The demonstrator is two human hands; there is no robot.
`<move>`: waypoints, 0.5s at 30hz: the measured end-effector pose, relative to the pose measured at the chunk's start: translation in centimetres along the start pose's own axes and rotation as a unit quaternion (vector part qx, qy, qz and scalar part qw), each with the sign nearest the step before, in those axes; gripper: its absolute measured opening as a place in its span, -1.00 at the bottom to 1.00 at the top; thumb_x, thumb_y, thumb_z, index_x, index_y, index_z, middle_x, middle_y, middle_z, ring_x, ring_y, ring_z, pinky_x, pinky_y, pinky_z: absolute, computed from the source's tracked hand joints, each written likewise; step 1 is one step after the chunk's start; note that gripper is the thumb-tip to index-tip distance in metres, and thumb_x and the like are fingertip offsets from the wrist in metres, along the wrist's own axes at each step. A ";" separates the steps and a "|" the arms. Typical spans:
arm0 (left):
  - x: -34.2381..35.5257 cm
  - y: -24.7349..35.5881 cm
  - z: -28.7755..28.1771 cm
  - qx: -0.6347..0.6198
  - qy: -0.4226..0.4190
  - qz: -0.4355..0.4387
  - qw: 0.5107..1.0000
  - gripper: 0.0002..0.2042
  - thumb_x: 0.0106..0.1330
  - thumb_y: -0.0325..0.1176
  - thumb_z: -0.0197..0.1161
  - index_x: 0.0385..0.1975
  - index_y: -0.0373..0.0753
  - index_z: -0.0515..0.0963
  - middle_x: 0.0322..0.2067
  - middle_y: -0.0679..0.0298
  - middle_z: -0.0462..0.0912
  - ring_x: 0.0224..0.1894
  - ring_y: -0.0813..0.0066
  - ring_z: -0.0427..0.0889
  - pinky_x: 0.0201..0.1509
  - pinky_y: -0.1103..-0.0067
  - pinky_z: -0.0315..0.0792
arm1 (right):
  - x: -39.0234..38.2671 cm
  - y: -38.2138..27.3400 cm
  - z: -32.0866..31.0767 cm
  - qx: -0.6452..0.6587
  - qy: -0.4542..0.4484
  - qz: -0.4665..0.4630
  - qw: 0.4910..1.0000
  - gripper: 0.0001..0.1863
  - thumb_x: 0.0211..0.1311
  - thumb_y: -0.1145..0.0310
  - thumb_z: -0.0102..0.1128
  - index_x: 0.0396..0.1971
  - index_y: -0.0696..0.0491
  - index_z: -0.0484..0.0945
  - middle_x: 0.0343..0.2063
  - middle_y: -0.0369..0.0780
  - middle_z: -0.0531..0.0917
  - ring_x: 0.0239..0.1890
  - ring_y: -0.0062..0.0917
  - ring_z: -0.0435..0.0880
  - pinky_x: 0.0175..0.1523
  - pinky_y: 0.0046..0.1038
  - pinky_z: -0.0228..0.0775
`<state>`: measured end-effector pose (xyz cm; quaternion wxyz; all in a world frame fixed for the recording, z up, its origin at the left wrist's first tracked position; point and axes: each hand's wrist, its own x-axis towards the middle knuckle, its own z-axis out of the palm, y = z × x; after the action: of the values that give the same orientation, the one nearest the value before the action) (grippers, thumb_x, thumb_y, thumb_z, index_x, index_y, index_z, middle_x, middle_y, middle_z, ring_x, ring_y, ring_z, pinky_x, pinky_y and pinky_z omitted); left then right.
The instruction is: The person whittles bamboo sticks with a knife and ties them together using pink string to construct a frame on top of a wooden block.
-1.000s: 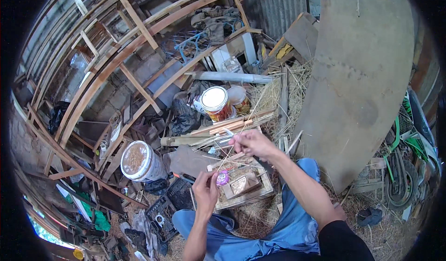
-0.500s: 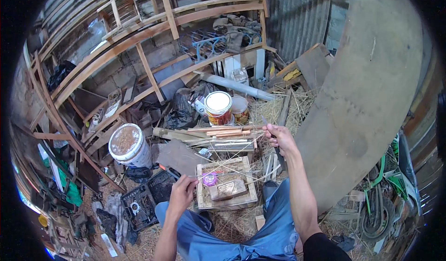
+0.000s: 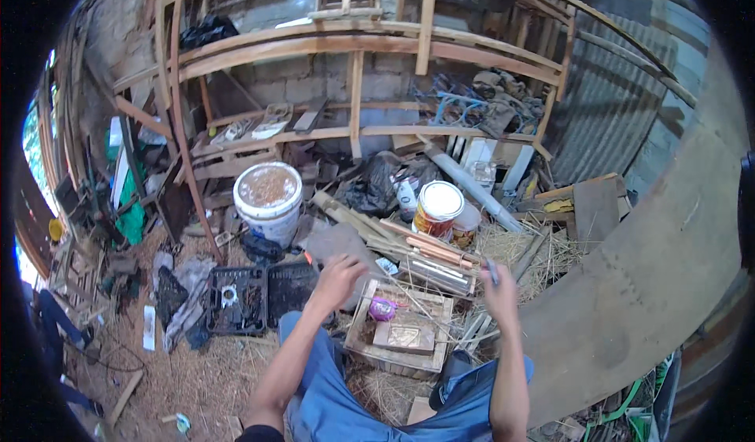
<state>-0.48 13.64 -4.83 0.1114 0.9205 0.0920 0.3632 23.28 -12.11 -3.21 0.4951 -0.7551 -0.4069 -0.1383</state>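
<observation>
My left hand (image 3: 338, 281) is closed in a pinch at the left, above a low wooden box. A thin pale strip (image 3: 417, 302), apparently of bamboo or wood, slants from it down to the right across the box. To the right, my right hand (image 3: 501, 296) is closed around a knife (image 3: 492, 272), somewhat blurred, with most of its blade not visible. Between my knees stands the wooden box (image 3: 363, 333). On it are a wooden block (image 3: 403, 337) and a small pink-purple item (image 3: 383, 308).
Thin wood sticks (image 3: 440, 249) lie beyond the box. Behind are a white-lidded paint bucket (image 3: 440, 200) and a larger white bucket (image 3: 267, 198). At left lies an open black tool case (image 3: 236, 300). A large board (image 3: 629, 300) leans at right. Another person's legs (image 3: 57, 320) show far left.
The view has swung left, shifting the scene rightward. My left hand has risen relative to the box, and the strip now slants downward. My right hand has lowered beside the sticks, still holding the knife.
</observation>
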 end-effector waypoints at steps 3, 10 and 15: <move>1.7 0.2 1.6 -0.001 -0.013 0.014 1.000 -0.87 0.03 -0.50 0.23 -0.40 -0.19 0.57 -0.37 0.26 0.53 -0.16 0.21 0.48 0.15 0.30 0.26 | -2.0 0.5 3.3 -0.019 -0.126 -0.010 0.992 -0.74 0.19 0.31 0.13 -0.21 0.18 0.52 -0.40 0.00 0.58 -0.34 -0.14 0.53 -0.13 -0.36 0.37; 3.1 0.9 3.4 0.000 0.077 0.000 0.997 -0.83 0.02 -0.43 0.29 -0.34 -0.14 0.60 -0.22 0.25 0.51 0.04 0.27 0.39 0.30 0.13 0.07 | -3.3 -0.4 4.7 -0.016 -0.300 0.123 0.946 -0.82 0.17 0.31 0.18 -0.39 0.10 0.64 -0.49 -0.19 0.67 -0.41 -0.50 0.62 -0.21 -0.44 0.40; -1.0 3.6 8.9 -0.250 0.066 -0.291 0.921 -0.80 0.26 -0.35 0.16 -0.16 -0.23 0.54 -0.14 0.09 0.52 -0.08 0.29 0.50 0.03 0.41 0.36 | -3.7 -3.0 7.8 0.144 -0.266 0.275 0.913 -0.78 0.22 0.28 0.16 -0.41 0.13 0.64 -0.47 -0.28 0.69 -0.42 -0.67 0.57 -0.20 -0.54 0.37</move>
<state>5.25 8.75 -10.80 0.4325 0.7692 0.2689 0.3858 17.18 -6.65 -7.22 0.4903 -0.7666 -0.3152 0.2695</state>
